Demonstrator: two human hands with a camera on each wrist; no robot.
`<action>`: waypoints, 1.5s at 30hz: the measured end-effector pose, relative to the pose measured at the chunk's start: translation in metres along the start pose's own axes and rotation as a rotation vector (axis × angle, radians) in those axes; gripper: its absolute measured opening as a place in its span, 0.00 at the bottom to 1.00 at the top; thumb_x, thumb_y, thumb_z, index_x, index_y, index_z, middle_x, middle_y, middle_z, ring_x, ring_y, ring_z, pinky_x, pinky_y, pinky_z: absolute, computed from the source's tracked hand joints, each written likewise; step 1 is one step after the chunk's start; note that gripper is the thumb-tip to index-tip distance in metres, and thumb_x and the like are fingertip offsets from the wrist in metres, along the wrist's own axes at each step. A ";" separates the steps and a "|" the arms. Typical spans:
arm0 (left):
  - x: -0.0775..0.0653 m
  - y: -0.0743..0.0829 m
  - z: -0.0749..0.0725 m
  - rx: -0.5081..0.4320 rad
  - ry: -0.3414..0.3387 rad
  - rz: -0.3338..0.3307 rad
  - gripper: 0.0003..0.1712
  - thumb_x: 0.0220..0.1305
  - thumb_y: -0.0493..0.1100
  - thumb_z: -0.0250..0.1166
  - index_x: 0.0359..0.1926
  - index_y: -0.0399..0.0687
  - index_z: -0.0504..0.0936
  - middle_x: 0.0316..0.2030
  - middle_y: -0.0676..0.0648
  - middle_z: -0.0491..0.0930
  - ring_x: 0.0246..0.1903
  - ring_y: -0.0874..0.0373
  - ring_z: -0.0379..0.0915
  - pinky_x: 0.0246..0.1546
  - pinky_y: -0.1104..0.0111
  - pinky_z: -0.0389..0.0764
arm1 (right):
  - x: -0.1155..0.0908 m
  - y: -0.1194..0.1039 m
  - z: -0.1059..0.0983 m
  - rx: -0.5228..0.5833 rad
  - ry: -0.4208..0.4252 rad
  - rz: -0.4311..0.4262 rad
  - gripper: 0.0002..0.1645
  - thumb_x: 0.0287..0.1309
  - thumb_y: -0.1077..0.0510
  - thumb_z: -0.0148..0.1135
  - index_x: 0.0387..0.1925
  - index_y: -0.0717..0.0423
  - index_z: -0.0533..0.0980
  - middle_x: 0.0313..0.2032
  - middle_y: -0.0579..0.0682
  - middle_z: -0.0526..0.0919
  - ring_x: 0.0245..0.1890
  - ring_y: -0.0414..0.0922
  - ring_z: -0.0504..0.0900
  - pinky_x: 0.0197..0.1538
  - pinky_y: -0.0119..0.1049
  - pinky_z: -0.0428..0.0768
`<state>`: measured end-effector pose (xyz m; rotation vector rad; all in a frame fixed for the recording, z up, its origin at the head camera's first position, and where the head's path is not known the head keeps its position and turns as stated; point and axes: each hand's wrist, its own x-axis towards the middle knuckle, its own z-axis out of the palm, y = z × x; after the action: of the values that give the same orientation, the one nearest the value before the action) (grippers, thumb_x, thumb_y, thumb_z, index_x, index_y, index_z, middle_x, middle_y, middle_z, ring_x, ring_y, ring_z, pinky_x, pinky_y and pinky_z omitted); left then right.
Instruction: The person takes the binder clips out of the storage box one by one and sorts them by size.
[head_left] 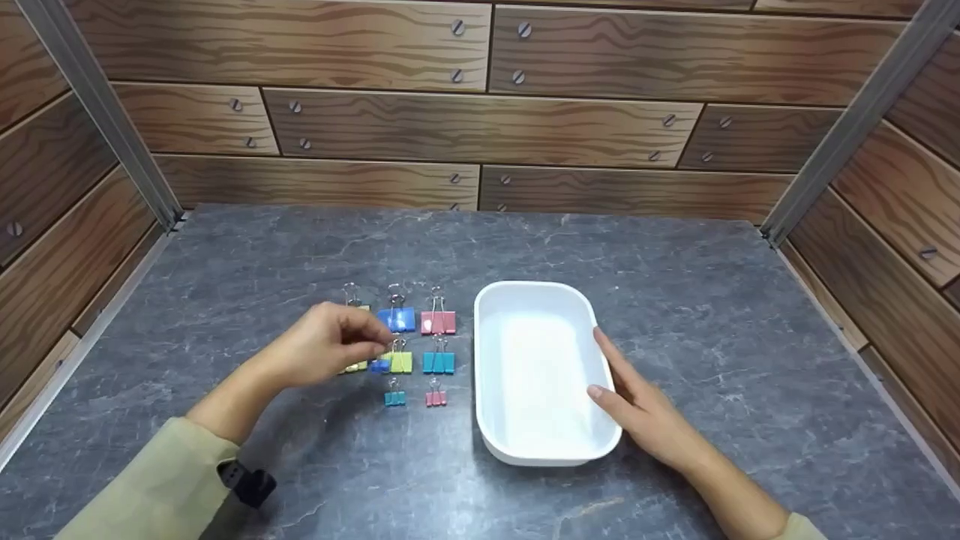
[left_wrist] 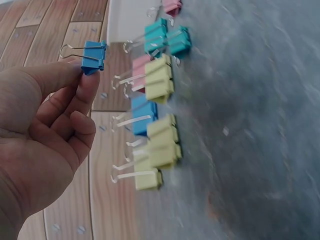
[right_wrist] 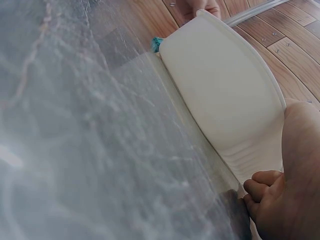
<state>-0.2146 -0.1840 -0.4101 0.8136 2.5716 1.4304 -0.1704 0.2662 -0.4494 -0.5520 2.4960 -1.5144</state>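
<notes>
Between thumb and fingers, my left hand [head_left: 330,345] pinches a small blue binder clip [left_wrist: 93,56], raised over the rows of clips. Behind that hand a larger blue clip [head_left: 397,319] and a pink clip [head_left: 438,322] stand in the back row, beside a partly hidden one. The middle row shows a yellow clip [head_left: 403,362] and a teal clip [head_left: 439,363]. Nearest me are a small teal clip [head_left: 394,398] and a small pink clip [head_left: 436,398]. My right hand [head_left: 645,412] holds the right side of a white tub [head_left: 487,442], thumb over its rim.
The grey marbled tabletop [head_left: 697,300] extends around the clips and tub. Wood-patterned walls [head_left: 480,127] close off the back and sides, with metal posts [head_left: 847,112] at the corners. A dark band [head_left: 247,484] is on the left sleeve.
</notes>
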 end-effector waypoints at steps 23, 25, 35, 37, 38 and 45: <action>-0.030 -0.041 -0.004 0.057 -0.107 -0.119 0.07 0.66 0.29 0.70 0.43 0.38 0.90 0.39 0.46 0.90 0.35 0.61 0.81 0.35 0.71 0.83 | 0.005 0.027 0.003 -0.001 0.048 0.014 0.46 0.79 0.48 0.60 0.86 0.33 0.47 0.82 0.56 0.53 0.76 0.55 0.63 0.63 0.36 0.78; -0.031 -0.042 -0.004 0.056 -0.109 -0.113 0.07 0.65 0.29 0.70 0.43 0.38 0.90 0.38 0.46 0.90 0.34 0.61 0.81 0.35 0.71 0.83 | 0.005 0.027 0.003 -0.002 0.050 0.015 0.46 0.78 0.48 0.60 0.86 0.33 0.47 0.82 0.56 0.53 0.77 0.55 0.62 0.63 0.38 0.78; -0.031 -0.046 -0.002 0.022 -0.096 -0.125 0.06 0.65 0.29 0.70 0.42 0.36 0.90 0.34 0.45 0.89 0.28 0.62 0.78 0.27 0.73 0.80 | 0.005 0.028 0.003 -0.004 0.042 0.027 0.47 0.79 0.47 0.59 0.86 0.33 0.46 0.83 0.56 0.51 0.78 0.57 0.60 0.66 0.38 0.75; -0.031 -0.047 -0.002 0.017 -0.088 -0.132 0.07 0.64 0.28 0.70 0.43 0.36 0.90 0.34 0.45 0.89 0.27 0.62 0.77 0.26 0.73 0.80 | 0.005 0.028 0.003 -0.005 0.043 0.028 0.47 0.79 0.47 0.59 0.86 0.33 0.46 0.83 0.56 0.51 0.78 0.56 0.59 0.66 0.38 0.74; -0.031 -0.048 -0.001 0.014 -0.085 -0.135 0.07 0.64 0.28 0.70 0.43 0.36 0.90 0.34 0.45 0.89 0.28 0.62 0.78 0.26 0.73 0.80 | 0.005 0.028 0.003 -0.006 0.044 0.028 0.47 0.78 0.47 0.59 0.86 0.33 0.46 0.83 0.56 0.51 0.78 0.56 0.59 0.66 0.38 0.74; -0.029 -0.050 0.000 0.012 -0.057 -0.177 0.07 0.64 0.29 0.71 0.42 0.37 0.90 0.33 0.45 0.88 0.25 0.60 0.77 0.23 0.72 0.79 | 0.006 0.028 0.002 -0.022 0.053 0.026 0.47 0.78 0.46 0.60 0.86 0.33 0.46 0.83 0.56 0.52 0.78 0.55 0.59 0.65 0.30 0.72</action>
<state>-0.2099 -0.2194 -0.4563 0.6007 2.5388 1.3225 -0.1810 0.2737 -0.4748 -0.4869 2.5518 -1.5127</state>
